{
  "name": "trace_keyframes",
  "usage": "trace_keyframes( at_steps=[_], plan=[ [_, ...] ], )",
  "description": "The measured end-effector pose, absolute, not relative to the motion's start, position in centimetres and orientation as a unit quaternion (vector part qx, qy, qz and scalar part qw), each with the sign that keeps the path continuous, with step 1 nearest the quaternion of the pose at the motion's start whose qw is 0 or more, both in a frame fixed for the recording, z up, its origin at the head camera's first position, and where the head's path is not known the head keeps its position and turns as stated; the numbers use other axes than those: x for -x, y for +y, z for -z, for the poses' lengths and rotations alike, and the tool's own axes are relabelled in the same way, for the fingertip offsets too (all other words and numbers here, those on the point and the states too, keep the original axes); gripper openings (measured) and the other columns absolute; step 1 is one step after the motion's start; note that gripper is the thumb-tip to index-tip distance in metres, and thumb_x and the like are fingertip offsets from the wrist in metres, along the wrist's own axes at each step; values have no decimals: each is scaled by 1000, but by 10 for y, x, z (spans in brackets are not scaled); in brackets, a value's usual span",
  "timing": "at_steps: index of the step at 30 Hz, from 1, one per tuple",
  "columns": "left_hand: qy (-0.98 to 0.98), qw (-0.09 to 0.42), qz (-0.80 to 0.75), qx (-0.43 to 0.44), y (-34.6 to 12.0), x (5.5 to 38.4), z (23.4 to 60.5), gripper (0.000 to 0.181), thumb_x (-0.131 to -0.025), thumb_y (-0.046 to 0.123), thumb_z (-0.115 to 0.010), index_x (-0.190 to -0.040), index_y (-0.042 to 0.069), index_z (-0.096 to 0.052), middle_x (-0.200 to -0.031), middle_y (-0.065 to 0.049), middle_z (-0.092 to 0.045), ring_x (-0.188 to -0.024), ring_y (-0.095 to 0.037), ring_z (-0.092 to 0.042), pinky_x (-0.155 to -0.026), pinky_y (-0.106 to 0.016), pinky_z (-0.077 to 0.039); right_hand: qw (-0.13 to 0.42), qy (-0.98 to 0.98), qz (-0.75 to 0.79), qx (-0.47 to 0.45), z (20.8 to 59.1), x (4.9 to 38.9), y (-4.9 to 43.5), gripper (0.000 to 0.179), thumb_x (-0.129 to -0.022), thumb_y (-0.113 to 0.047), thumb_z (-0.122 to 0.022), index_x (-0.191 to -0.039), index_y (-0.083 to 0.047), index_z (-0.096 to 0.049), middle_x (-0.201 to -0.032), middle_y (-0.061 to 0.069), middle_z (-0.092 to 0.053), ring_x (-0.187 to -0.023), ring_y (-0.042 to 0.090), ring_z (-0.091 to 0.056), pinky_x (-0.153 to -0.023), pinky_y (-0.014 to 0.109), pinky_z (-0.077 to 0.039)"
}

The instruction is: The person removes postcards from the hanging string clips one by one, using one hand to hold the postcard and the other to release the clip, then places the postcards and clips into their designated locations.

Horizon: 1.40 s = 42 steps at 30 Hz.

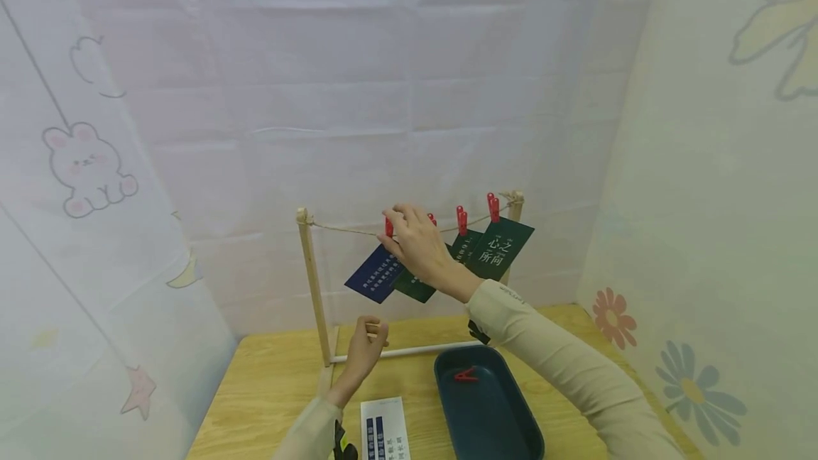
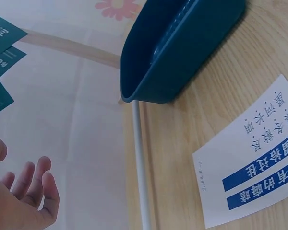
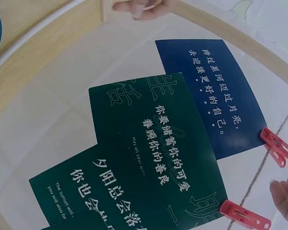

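Observation:
My right hand [image 1: 418, 243] is raised at the string, thumb and fingers spread around the red clothespin [image 3: 278, 146] that clips a dark blue card [image 3: 211, 96]. In the right wrist view its fingertips [image 3: 285, 199] stand apart from that clothespin. Beside the blue card hang green cards [image 3: 153, 148] with white writing, one clipped by another red clothespin [image 3: 245, 214]. Lower down, my left hand [image 1: 366, 346] hovers with loosely curled fingers and holds nothing. Below it on the table lies a white card [image 2: 254, 163] with blue bands.
A wooden frame [image 1: 313, 289] carries the string, with a white rod [image 1: 415, 351] along its base. On the wooden table [image 1: 255, 389] stands a dark blue tray [image 1: 441, 375] with a red clothespin [image 1: 466, 375] inside. Printed cloth walls surround the table.

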<state>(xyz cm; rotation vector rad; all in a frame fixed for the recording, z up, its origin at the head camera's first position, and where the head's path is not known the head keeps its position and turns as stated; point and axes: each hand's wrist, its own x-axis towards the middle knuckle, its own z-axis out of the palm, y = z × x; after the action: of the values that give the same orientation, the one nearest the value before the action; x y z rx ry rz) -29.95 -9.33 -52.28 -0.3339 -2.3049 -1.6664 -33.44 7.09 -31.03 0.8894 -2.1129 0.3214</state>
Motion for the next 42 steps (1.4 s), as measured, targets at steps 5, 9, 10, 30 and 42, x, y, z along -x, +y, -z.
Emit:
trace_keyframes(
  at_steps=[5, 9, 10, 30, 42],
  plan=[
    [-799, 149, 571, 113, -92, 304, 514, 41, -102, 19, -58, -128, -9, -46, -103, -23, -66, -79, -37, -69, -58, -33, -52, 406, -839, -101, -347, 311, 335, 70, 47, -97, -30, -66, -132, 0, -59, -132, 19, -59, -122, 32, -53, -103, 43, -44],
    [-804, 156, 563, 108, -91, 306, 509, 46, -102, 18, -57, -135, -11, -42, -110, -24, -65, -83, -36, -70, -63, -37, -54, 398, -845, -88, -345, 312, 335, 68, 45, -97, -30, -65, -132, -2, -60, -131, 18, -60, -120, 33, -55, -103, 43, -43],
    [-805, 158, 562, 107, -90, 307, 508, 47, -102, 19, -57, -136, -11, -42, -112, -25, -64, -84, -36, -70, -65, -38, -55, 397, -846, -87, -344, 312, 335, 67, 45, -97, -30, -66, -131, -1, -60, -130, 18, -61, -119, 33, -55, -103, 43, -43],
    [-718, 216, 657, 72, -81, 312, 491, 27, -104, 11, -52, -121, -10, -50, -103, -26, -66, -82, -39, -70, -65, -27, -54, 370, -867, -79, -325, 314, 338, 65, 40, -97, -25, -65, -131, -3, -61, -128, 14, -62, -112, 28, -58, -98, 40, -47],
    [-696, 211, 682, 71, -79, 283, 460, 18, -105, 7, -48, -111, -10, -46, -98, -35, -66, -85, -46, -68, -76, -54, -55, 333, -869, -119, -347, 313, 344, 69, 41, -100, -26, -61, -132, 0, -58, -126, 16, -60, -112, 30, -57, -98, 42, -47]
  ],
)
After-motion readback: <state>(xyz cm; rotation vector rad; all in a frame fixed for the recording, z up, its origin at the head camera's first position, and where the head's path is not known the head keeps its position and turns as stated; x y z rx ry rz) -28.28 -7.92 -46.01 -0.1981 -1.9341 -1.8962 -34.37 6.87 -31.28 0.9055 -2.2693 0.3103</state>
